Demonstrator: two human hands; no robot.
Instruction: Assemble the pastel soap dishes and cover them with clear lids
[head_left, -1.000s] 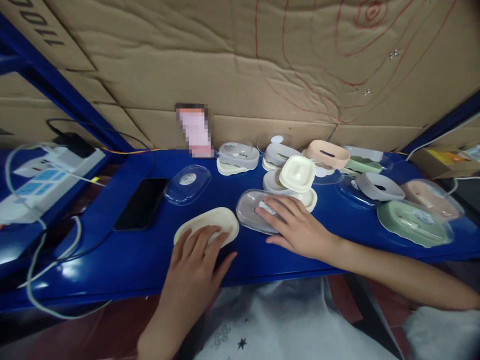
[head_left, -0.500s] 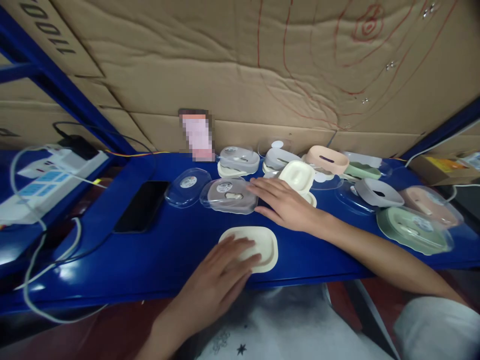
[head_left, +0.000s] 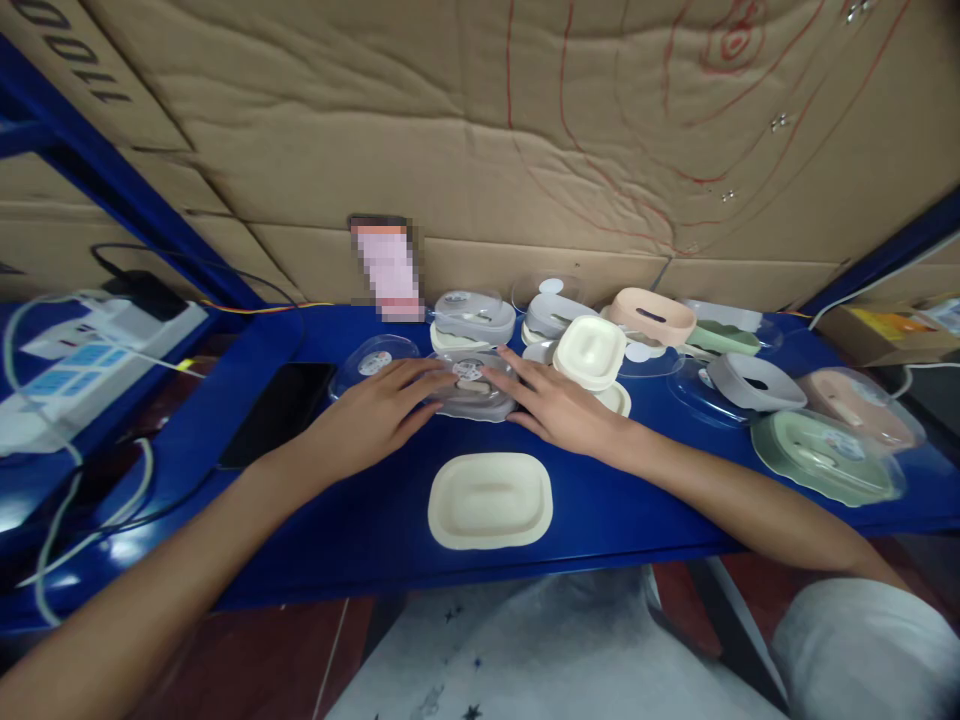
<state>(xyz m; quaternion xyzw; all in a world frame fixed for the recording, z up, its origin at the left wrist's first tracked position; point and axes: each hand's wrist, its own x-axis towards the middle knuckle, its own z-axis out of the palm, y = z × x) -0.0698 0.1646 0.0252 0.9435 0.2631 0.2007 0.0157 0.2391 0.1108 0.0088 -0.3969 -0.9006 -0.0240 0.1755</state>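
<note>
- Head view, the setting: a glossy blue worktop [head_left: 315,520] runs across the frame, backed by a wall of creased cardboard [head_left: 465,130] marked with red pen lines. A cream tray [head_left: 490,499] lies flat near the front edge. Left of the cream tray and further back lies a black phone [head_left: 277,412], and beyond that a white power strip [head_left: 90,355] with cables. Right of the cream tray and behind it stands a crowd of soap dishes in cream, pink, grey and green, among them a green dish [head_left: 825,457] under a clear cover.
- Head view, the hands: just behind the cream tray, the left hand [head_left: 373,415] and the right hand [head_left: 559,403] reach in from either side, fingers spread and lying flat on a grey soap dish with clear lid [head_left: 472,385]. Neither grip closes around it; both palms face down, pressing or steadying.
- Head view, hard to read: the fingers cover most of the grey soap dish's lid; a blurred pink patch [head_left: 384,268] leans against the cardboard.
</note>
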